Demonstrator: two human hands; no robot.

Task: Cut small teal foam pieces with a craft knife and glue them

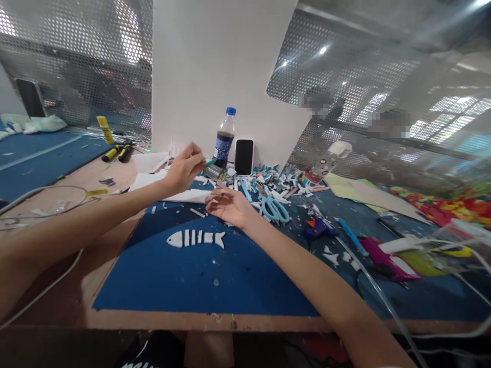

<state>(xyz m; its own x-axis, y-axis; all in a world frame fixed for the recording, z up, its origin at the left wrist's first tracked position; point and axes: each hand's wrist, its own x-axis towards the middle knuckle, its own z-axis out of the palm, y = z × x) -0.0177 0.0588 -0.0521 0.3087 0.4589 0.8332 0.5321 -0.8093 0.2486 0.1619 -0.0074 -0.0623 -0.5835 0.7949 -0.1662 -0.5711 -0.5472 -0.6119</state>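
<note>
Thin green tool [210, 162], pen-like, pinched between thumb and curled fingertips of left hand [184, 168], tip pointing right toward base of cola bottle [223, 144]; held raised above the blue board, just in front of the bottle. What kind of tool exactly, cannot tell.

Right hand [229, 205] low over upper edge of blue sheet [199, 276], fingers loosely bent and slightly apart, fingertips among small white paper scraps [197, 212]; whether pinching one, cannot tell.

Below and between both hands, white paper fish skeleton [196, 238] lying flat on the blue sheet: head to the left, separate rib strips in the middle, tail to the right. Apart from both hands.

Just right of right hand, pale blue scissors [274, 208] flat on the table, handles toward the viewer. Behind them, heap of blue and white offcuts [268, 176] spreading toward the white wall. Dark phone [244, 156] propped upright against that wall, just beside the bottle.

Under left hand, sheets of white paper [153, 179]. Farther left, yellow glue stick [105, 129] upright and yellow-handled tools [117, 152] lying on the blue surface. White cable [42, 197] looping over wooden tabletop [95, 179] at left.

Right side: blue glue gun [316, 228], pink tool [383, 255], clear tubing [383, 301], pale green paper [345, 185], red and orange scraps [445, 207] well apart from the hands.
</note>
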